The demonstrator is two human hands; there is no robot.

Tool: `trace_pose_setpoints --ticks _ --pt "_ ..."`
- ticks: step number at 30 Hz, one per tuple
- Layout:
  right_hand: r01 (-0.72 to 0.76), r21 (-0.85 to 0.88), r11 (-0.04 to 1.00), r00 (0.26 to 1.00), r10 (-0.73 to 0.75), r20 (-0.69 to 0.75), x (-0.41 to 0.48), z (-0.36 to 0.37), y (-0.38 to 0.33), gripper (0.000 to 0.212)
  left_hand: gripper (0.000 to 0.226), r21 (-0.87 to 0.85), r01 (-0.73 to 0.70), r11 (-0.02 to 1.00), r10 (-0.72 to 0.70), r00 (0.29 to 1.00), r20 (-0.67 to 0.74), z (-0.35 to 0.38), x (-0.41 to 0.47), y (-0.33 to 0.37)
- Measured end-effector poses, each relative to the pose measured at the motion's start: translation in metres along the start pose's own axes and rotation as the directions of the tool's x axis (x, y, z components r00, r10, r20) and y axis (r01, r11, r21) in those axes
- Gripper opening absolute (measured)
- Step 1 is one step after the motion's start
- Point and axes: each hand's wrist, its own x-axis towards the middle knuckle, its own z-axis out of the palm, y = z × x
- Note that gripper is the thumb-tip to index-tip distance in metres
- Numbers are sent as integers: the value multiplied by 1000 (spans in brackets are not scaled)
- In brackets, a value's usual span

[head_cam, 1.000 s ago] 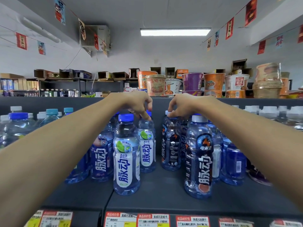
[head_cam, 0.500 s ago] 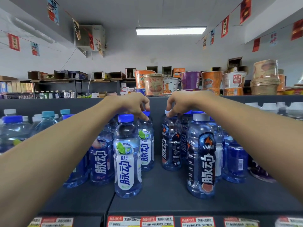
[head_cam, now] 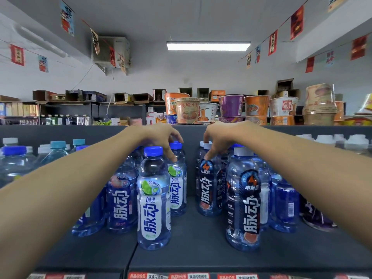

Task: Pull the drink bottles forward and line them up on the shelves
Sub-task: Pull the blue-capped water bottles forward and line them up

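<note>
Several blue drink bottles stand on a dark grey shelf (head_cam: 197,246). A lime-label bottle (head_cam: 154,200) stands near the front, left of centre. Behind it, my left hand (head_cam: 161,137) grips the neck of a second lime-label bottle (head_cam: 177,188) with a blue cap. To the right, my right hand (head_cam: 219,137) holds the neck of a black-label bottle (head_cam: 207,190) with a grey cap. Another black-label bottle (head_cam: 244,204) stands nearer the front at the right. More blue bottles crowd behind both rows, partly hidden by my arms.
Water bottles (head_cam: 16,162) fill the far left, white-capped ones (head_cam: 352,141) the far right. A dark pouch (head_cam: 318,218) lies at the right. Instant noodle cups (head_cam: 231,107) sit on top of the shelf unit. Price tags (head_cam: 189,275) line the front edge.
Both held bottles have slid forward a little and turned; the right one now shows its front label. My fingers sit lower on the bottle necks.
</note>
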Motion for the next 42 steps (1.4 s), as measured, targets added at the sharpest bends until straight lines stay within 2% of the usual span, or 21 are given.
trace_pose_setpoints --ticks 6,14,26,30,34,36,39,42 --pt "81 133 988 997 -81 -4 -3 -5 1 72 69 10 -43 999 44 998 -54 4 0 -3" --pt "91 5 996 996 -91 -21 0 -6 -7 75 65 -30 -77 997 74 994 -86 8 0 -5" --pt "105 -2 994 992 -105 -64 -2 -5 -5 82 71 -24 -85 996 82 991 -103 10 -3 -1" --pt "95 -18 995 994 -96 -55 -5 -5 -7 82 73 0 -55 998 55 996 -66 8 -5 1" --pt "81 17 997 997 -81 -15 -14 -8 -5 85 78 -89 1 996 1 1000 21 1 -15 3" --pt "55 96 994 998 -51 -48 -22 -13 1 85 81 -213 25 977 -27 1000 -8 -8 -23 8" --pt "64 261 963 984 -17 -178 -47 -20 11 72 56 -412 -23 911 -53 984 -171 -21 -46 20" --pt "107 400 910 964 3 -265 -77 -7 13 52 33 -378 -76 923 3 982 -191 -15 -76 35"
